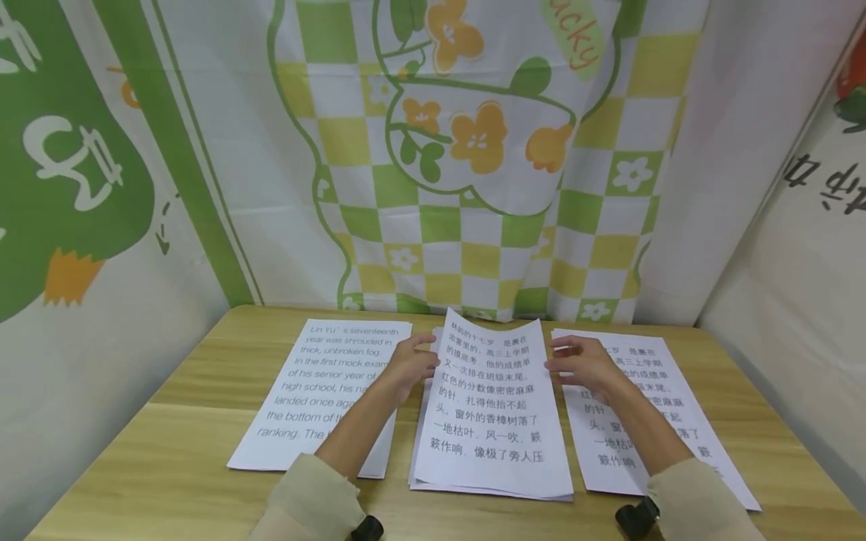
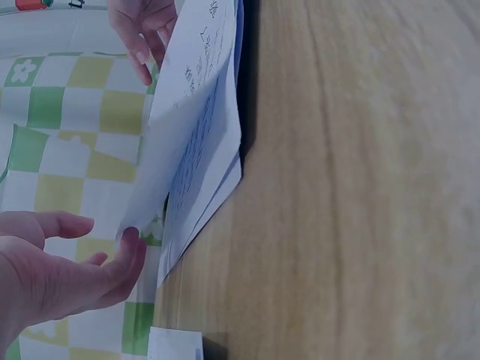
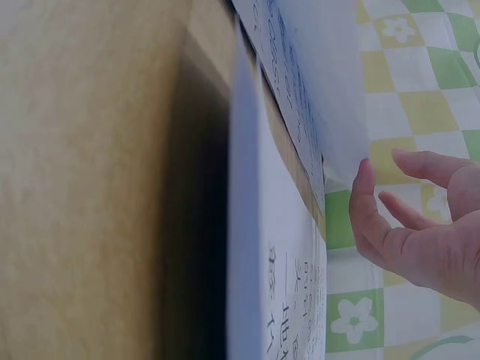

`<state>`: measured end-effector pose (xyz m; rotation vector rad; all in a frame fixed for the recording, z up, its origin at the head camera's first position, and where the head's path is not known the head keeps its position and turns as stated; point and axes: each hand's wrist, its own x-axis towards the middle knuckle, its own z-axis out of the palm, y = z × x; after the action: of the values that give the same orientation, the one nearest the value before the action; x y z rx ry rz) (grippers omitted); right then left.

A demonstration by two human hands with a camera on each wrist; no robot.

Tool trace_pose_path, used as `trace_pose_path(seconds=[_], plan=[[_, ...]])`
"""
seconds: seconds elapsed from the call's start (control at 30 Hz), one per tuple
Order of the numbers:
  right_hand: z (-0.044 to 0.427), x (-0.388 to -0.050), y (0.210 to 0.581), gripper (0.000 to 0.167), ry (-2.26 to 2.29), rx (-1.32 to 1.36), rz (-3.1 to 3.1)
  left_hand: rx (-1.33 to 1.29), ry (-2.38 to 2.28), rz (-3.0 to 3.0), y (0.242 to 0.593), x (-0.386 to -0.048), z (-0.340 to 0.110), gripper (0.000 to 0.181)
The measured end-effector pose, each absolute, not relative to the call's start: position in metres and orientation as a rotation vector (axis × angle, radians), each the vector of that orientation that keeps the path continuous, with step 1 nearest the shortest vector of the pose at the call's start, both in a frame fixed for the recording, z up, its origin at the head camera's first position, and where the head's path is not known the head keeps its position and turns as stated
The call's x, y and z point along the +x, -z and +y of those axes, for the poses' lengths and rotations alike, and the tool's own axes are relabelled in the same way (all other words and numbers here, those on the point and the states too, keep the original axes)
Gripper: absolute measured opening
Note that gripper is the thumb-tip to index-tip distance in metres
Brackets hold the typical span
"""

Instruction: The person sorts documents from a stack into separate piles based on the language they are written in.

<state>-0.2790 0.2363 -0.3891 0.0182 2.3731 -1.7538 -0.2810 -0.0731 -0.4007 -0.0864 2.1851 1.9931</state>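
A printed paper sheet (image 1: 487, 406) with Chinese text lies atop the middle pile, its far end raised and bowed. My left hand (image 1: 410, 364) is at the sheet's left edge. In the left wrist view, a fingertip of the left hand (image 2: 71, 274) touches a raised corner, with the thumb apart. On the opposite edge is my right hand (image 1: 582, 364). The right wrist view shows the right hand (image 3: 420, 225) with loosely bent fingers, one tip at the paper's edge and the thumb off it. Beneath the lifted sheet, more printed paper (image 2: 206, 161) shows.
On the left of the wooden table (image 1: 162, 421) lies a paper pile with English text (image 1: 318, 391), partly under the left forearm. Another pile with Chinese text (image 1: 649, 368) lies on the right, under the right forearm. A checkered curtain (image 1: 467, 255) hangs behind the table.
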Motion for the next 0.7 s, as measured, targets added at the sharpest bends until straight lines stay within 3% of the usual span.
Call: trace_pose_path(seconds=[0.7], plan=[[0.2335, -0.2764, 0.3905, 0.059, 1.727, -0.012, 2.384, -0.069, -1.931, 2.214, 0.3998, -0.2796, -0.0687, 0.048]])
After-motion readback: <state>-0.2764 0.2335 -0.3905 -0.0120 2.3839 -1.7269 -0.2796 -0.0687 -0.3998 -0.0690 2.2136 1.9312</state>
